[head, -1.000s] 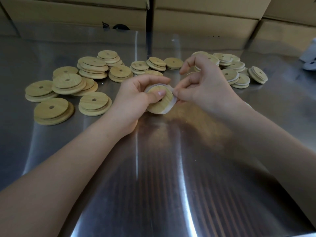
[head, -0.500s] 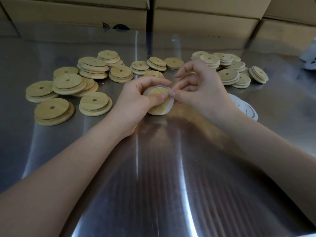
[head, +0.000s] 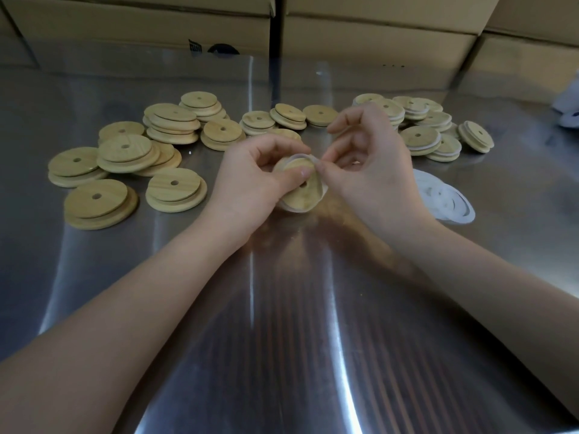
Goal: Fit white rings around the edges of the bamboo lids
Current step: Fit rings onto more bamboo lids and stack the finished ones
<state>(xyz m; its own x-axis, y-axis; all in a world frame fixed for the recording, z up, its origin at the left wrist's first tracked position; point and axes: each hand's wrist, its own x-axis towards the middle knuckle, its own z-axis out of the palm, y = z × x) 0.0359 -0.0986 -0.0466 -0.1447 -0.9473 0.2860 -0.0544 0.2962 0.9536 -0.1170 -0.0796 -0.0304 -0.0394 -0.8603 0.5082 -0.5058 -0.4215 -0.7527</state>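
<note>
Spare lids [head: 97, 198] lie at nine o'clock. The left hand [head: 250, 180], fingers curled, grips a tilted lid [head: 302, 195] above the table [head: 282, 339]. At its one o'clock edge the right hand [head: 372, 173] pinches the white ring [head: 297, 156] between thumb and forefinger. Loose rings [head: 448, 202] lie at three o'clock.

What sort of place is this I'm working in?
Probably a small packing or assembly workshop: a stainless steel worktable, stacked cardboard cartons behind it, and piles of identical bamboo lids with loose white rings lying nearby.
</note>
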